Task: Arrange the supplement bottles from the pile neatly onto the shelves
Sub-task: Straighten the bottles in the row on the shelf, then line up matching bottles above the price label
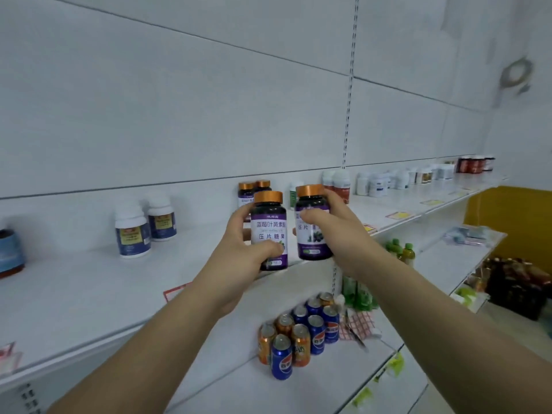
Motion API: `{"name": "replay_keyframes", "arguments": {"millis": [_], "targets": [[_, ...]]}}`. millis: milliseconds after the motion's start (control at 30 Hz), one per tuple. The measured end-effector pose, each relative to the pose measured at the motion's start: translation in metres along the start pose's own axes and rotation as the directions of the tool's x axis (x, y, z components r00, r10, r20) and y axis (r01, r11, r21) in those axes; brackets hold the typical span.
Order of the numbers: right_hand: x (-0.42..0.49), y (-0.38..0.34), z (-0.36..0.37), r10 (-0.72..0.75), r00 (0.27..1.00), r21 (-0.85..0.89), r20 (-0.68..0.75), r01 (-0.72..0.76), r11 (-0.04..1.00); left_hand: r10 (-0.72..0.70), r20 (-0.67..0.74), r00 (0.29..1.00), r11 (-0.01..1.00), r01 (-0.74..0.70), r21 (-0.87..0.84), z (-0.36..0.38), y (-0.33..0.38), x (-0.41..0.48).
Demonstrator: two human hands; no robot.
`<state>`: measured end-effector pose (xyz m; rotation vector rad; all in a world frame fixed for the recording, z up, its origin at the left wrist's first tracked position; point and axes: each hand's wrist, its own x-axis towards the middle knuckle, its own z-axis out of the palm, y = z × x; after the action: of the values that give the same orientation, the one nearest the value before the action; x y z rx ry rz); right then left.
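Left grip (239, 249): clamping dark orange-capped plastic bottle (268, 231).
Right grip (337, 231): clamping its twin (313, 243).
Progress: both awaiting placing on white shelf (89, 279).

One head-worn wide-angle view faces forward, close; the long white metal shelf (89, 282) lies just beyond the fingers (238, 218).

Bright even light, soft blur, edge distortion

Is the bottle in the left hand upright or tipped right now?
Upright: the bottle has its orange cap on top and its label reads level; the left hand grips its side.
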<state>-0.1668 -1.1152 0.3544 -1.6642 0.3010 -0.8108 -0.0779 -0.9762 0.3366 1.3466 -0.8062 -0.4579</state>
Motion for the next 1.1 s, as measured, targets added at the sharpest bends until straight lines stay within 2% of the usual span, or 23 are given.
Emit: {"name": "replay_keyframes", "arguments": {"millis": [167, 367, 533, 733, 833, 933, 1100], "targets": [[0.082, 0.034, -0.010, -0.006, 0.994, 0.008, 0.109, 0.005, 1.000, 0.041, -0.158, 0.987, 0.977, -0.007, 0.211, 0.004, -0.007, 0.045], [0.167, 0.065, -0.032, 0.021, 0.950, -0.071, 0.311, 0.001, 0.997, -0.051, -0.339, 0.940, 0.921, 0.176, 0.347, 0.032, -0.022, 0.102], [0.200, 0.079, -0.044, 0.026, 0.876, -0.104, 0.481, 0.028, 0.994, -0.015, -0.457, 0.889, 0.845, 0.256, 0.470, 0.050, -0.034, 0.140], [0.223, 0.093, -0.046, -0.043, 0.835, -0.117, 0.549, 0.128, 0.985, 0.084, -0.475, 0.876, 0.732, 0.270, 0.625, 0.053, -0.048, 0.177], [0.234, 0.098, -0.044, -0.094, 0.822, -0.180, 0.562, 0.233, 0.956, 0.143, -0.440, 0.887, 0.658, 0.247, 0.711, 0.048, -0.051, 0.190], [0.245, 0.103, -0.041, -0.159, 0.807, -0.196, 0.568, 0.321, 0.927, 0.167, -0.426, 0.889, 0.639, 0.232, 0.733, 0.042, -0.053, 0.199], [0.260, 0.111, -0.034, -0.219, 0.803, -0.198, 0.554, 0.383, 0.902, 0.165, -0.407, 0.898, 0.645, 0.214, 0.733, 0.035, -0.054, 0.207]]}}
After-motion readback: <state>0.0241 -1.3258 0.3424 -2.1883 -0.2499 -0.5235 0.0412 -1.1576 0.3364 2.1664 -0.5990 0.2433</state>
